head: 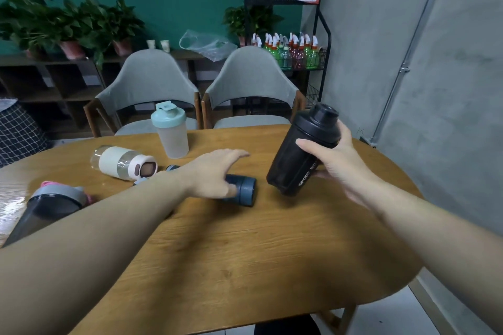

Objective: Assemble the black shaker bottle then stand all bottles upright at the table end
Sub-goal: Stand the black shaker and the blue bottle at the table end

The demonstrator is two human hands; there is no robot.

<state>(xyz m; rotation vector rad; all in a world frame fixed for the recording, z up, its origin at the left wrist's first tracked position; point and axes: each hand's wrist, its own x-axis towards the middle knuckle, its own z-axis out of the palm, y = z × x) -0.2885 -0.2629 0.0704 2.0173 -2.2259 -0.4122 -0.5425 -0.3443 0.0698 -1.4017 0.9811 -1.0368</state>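
My right hand (336, 160) grips the black shaker bottle (299, 155), lid on, tilted above the table's right side. My left hand (215, 171) lies over a dark blue bottle (243, 189) on its side at mid-table, thumb touching it, fingers spread flat. A clear shaker with a mint lid (171, 130) stands upright at the far edge. A glass bottle with a cream sleeve and pink cap (122, 162) lies on its side. A dark shaker with a grey lid and pink part (51, 205) lies at the left, partly behind my forearm.
The oval wooden table (258, 247) drops off at the right toward a grey wall. Two grey chairs (147, 90) stand behind the far edge. A rack of spray bottles (288, 49) and potted plants on a shelf sit further back.
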